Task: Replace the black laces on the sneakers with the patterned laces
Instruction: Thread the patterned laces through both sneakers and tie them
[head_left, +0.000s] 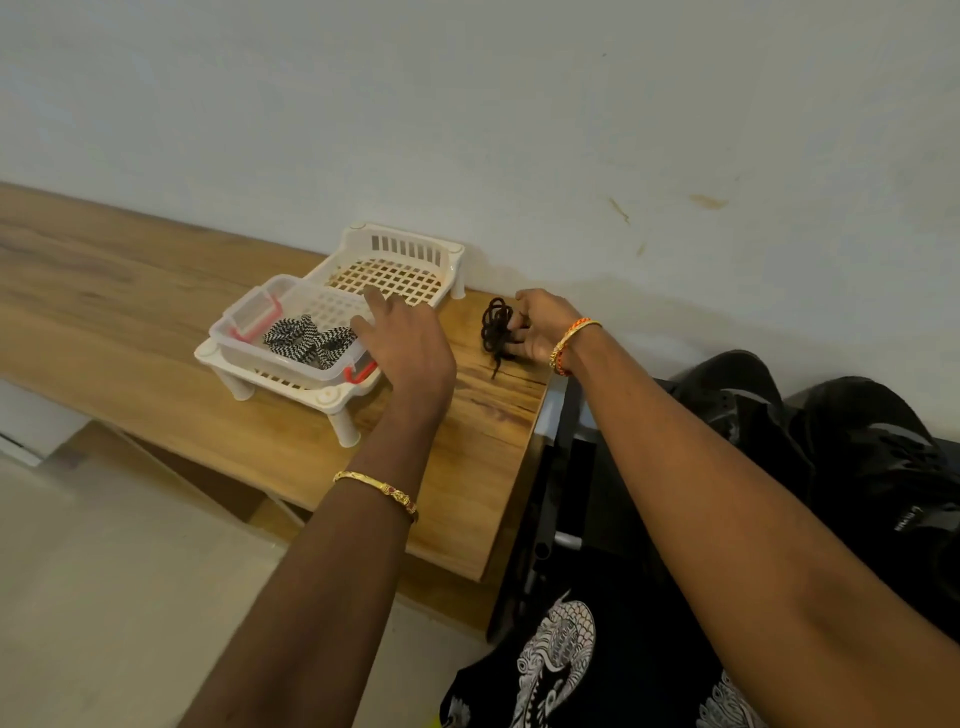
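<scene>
A bundle of black laces (496, 327) lies on the wooden shelf (156, 322) near the wall, and my right hand (540, 327) pinches it. The black-and-white patterned laces (306, 340) lie inside a clear plastic box (249, 314) that sits in a white slotted rack (410, 260). My left hand (410, 348) hovers with spread fingers over the box's right end, just beside the patterned laces. Two black sneakers (862, 447) rest at the right edge, beyond my right forearm.
The shelf ends just below my right hand; past its edge stands a dark frame with metal bars (566, 499). A pale wall runs behind the rack. Below the shelf is a beige floor (104, 597).
</scene>
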